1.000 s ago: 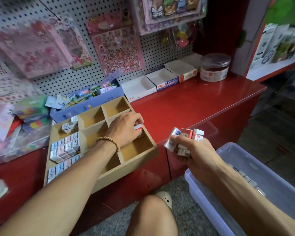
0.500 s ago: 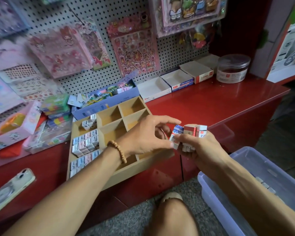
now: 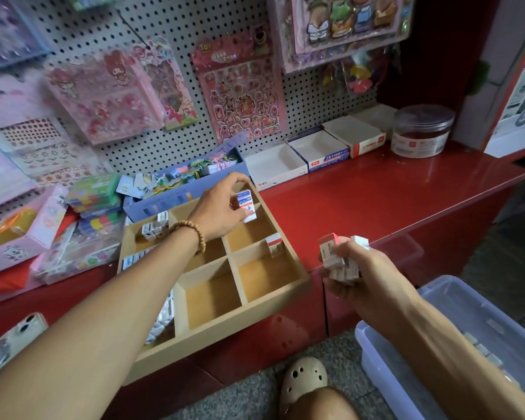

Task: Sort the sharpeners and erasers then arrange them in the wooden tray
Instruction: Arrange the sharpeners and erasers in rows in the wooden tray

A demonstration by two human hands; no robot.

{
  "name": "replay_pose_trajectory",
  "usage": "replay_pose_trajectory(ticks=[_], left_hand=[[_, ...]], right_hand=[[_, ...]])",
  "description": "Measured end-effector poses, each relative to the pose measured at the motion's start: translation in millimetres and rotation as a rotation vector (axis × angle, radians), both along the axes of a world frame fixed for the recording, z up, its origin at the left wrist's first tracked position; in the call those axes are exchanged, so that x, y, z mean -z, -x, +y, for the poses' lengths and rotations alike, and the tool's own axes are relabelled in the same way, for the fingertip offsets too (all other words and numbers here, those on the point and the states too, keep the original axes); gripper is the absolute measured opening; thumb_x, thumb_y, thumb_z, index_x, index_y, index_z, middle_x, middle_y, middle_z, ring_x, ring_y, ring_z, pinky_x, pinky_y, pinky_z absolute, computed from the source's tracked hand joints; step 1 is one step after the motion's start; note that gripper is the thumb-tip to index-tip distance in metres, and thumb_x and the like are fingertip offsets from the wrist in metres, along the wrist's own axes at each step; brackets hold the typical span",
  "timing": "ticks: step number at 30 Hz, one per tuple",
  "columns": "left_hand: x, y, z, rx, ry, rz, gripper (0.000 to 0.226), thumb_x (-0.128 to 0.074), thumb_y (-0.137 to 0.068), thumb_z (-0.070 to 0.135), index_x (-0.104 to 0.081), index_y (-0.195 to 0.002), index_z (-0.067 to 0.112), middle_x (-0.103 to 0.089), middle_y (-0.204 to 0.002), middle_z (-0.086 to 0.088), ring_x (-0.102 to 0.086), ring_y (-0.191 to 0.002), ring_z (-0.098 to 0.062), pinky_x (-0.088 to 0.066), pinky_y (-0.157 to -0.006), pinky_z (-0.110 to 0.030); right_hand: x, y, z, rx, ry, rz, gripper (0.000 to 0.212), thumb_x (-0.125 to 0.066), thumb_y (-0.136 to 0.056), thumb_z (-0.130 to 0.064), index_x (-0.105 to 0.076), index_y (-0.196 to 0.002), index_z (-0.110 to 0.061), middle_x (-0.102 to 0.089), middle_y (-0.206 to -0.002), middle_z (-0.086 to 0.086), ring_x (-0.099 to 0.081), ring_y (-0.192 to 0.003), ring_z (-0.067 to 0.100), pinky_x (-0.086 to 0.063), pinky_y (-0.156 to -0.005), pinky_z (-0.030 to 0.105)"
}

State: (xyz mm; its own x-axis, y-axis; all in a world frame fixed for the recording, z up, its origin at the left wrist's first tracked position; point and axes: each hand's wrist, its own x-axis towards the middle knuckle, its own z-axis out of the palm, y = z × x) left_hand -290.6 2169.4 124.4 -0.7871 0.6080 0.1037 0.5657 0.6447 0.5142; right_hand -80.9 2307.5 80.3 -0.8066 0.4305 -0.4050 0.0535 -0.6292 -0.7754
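Left hand point(image 3: 222, 209), at right hand's stack half second ago, now grips blue-labelled eraser point(image 3: 245, 205) over tray point(image 3: 252, 310) far cell. Right hand point(image 3: 353, 268) clutches remaining stack point(image 3: 337, 256). Placement imminent.

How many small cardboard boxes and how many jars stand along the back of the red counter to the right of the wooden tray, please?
Small cardboard boxes: 4
Clear round jar: 1
Total: 5
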Motion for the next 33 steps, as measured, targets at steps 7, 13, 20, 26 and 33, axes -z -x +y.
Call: replay_pose_trajectory(ticks=[7, 13, 20, 26, 33], left_hand=[[28.6, 34.6, 21.2, -0.040, 0.157, 0.122, 0.020, -0.081, -0.076, 0.030, -0.061, -0.078, 0.030, -0.061, -0.080, 0.011, -0.060, -0.081, -0.015, -0.051, -0.074, -0.035], [37.0, 40.2, 24.5, -0.061, 0.175, 0.170, 0.024, -0.082, -0.073, 0.035, -0.060, -0.080, 0.028, -0.060, -0.080, 0.011, -0.058, -0.080, -0.014, -0.049, -0.070, -0.033], [43.6, 36.0, 26.6, -0.041, 0.180, 0.220, 0.030, -0.080, -0.076, 0.029, -0.059, -0.096, 0.028, -0.061, -0.097, 0.007, -0.056, -0.095, -0.015, -0.043, -0.074, -0.030], [29.7, 4.7, 14.1, -0.027, -0.018, 0.412, 0.023, -0.070, -0.084, 0.024, -0.064, -0.105, 0.019, -0.062, -0.101, 0.002, -0.055, -0.097, -0.016, -0.049, -0.081, -0.034], [4.5, -71.3, 8.1, 0.314, -0.175, -0.235, 0.016, -0.075, -0.084, 0.019, -0.074, -0.099, 0.023, -0.073, -0.090, 0.008, -0.067, -0.079, -0.011, -0.055, -0.074, -0.022]], right_hand=[[11.5, 3.9, 3.4, -0.002, -0.023, 0.027, 0.007, -0.062, -0.092, -0.005, -0.066, -0.097, -0.003, -0.069, -0.074, 0.013, -0.068, -0.063, 0.019, -0.059, -0.055, 0.028], [13.2, 7.2, 3.0, 0.006, -0.035, 0.035, 0.004, -0.063, -0.092, -0.005, -0.064, -0.095, -0.005, -0.068, -0.072, 0.013, -0.068, -0.062, 0.020, -0.060, -0.056, 0.029], [17.9, 8.9, -5.0, 0.015, -0.060, 0.043, 0.008, -0.060, -0.093, -0.002, -0.066, -0.098, -0.004, -0.067, -0.070, 0.012, -0.062, -0.056, 0.017, -0.050, -0.045, 0.023], [19.8, 10.6, -5.9, 0.026, -0.181, 0.039, 0.010, -0.068, -0.090, -0.004, -0.071, -0.099, -0.007, -0.074, -0.087, 0.018, -0.067, -0.072, 0.023, -0.052, -0.070, 0.040], [11.1, 6.9, -10.6, -0.048, -0.343, 0.066, 0.008, -0.071, -0.089, -0.009, -0.074, -0.095, -0.005, -0.070, -0.081, 0.019, -0.061, -0.074, 0.028, -0.049, -0.066, 0.038]])
